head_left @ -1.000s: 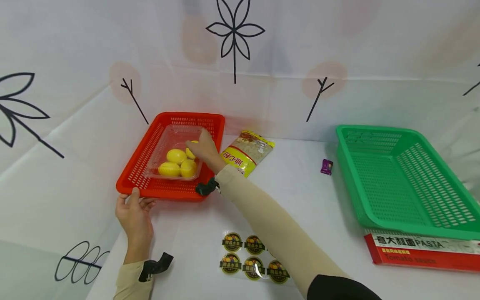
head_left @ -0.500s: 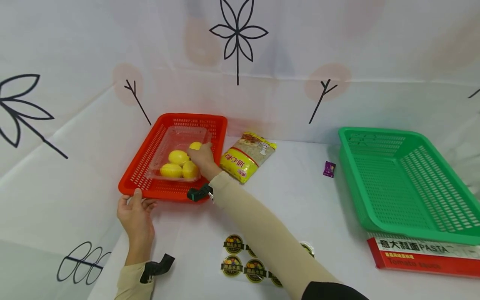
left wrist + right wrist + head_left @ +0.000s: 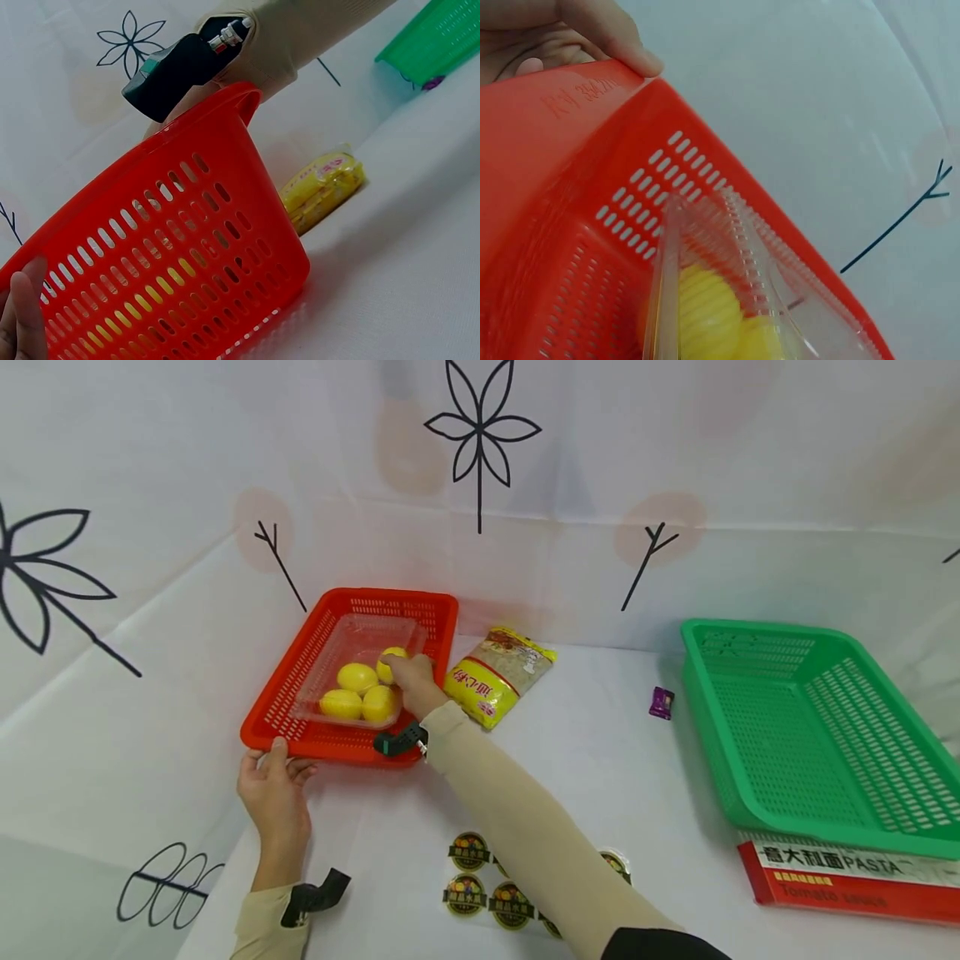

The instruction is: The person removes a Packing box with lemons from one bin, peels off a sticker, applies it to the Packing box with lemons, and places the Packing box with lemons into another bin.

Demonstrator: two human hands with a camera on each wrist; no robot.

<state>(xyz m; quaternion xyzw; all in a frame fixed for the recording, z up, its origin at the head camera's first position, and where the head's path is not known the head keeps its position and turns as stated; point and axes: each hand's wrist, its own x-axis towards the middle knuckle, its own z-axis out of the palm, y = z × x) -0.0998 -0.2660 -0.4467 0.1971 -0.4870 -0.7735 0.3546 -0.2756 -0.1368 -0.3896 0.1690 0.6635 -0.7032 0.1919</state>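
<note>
The red basket (image 3: pixel 300 747) stands at the left of the table with a clear plastic container (image 3: pixel 367 631) inside. Several yellow lemons (image 3: pixel 341 703) sit together in the container's near half. My left hand (image 3: pixel 276 789) grips the basket's near left corner; its thumb lies on the rim and fingers are outside, as the right wrist view shows of the basket rim (image 3: pixel 592 82). Reaching into the container from the right, my right hand (image 3: pixel 416 681) holds the rearmost lemon (image 3: pixel 386 673), thumb across it and other fingers mostly hidden. The right wrist view does not show that hand.
Against the basket's right side lies a yellow snack bag (image 3: pixel 498 677). A small purple packet (image 3: pixel 662 702) is near the green basket (image 3: pixel 825 752) at right, with a red pasta box (image 3: pixel 862 893) in front. The sticker sheet (image 3: pixel 465 893) lies partly beneath my right forearm.
My right hand has drawn slightly nearer from the container's far right; the lemon at it shifted a little away, then back. My left hand keeps its grip on the basket.
</note>
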